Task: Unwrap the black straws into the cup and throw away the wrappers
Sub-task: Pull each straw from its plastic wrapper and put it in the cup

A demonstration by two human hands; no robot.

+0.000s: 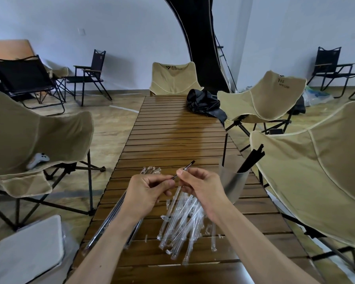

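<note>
**Straw half out of its sleeve, both hands pinching**

Raised over the near part of the slatted wooden table [172,140], held clear of the heap so the sleeve can slide off freely. Left hand [146,191], palm turned inward, fingers curled, pinching the near end of the clear wrapper [173,177]. Right hand [199,187], thumb and forefinger closed on the black straw [190,164], bare tip pointing far and right toward the cup. Forearms converging from the near edge, wrists slightly bent. Probably pulling apart, judging by the opposed grips.

Clear plastic cup [234,187] just right of the right hand, leaning, several unwrapped black straws [252,158] already standing in it. Heap of clear sleeves [182,226] beneath the hands; emptied or full, hard to tell.
</note>
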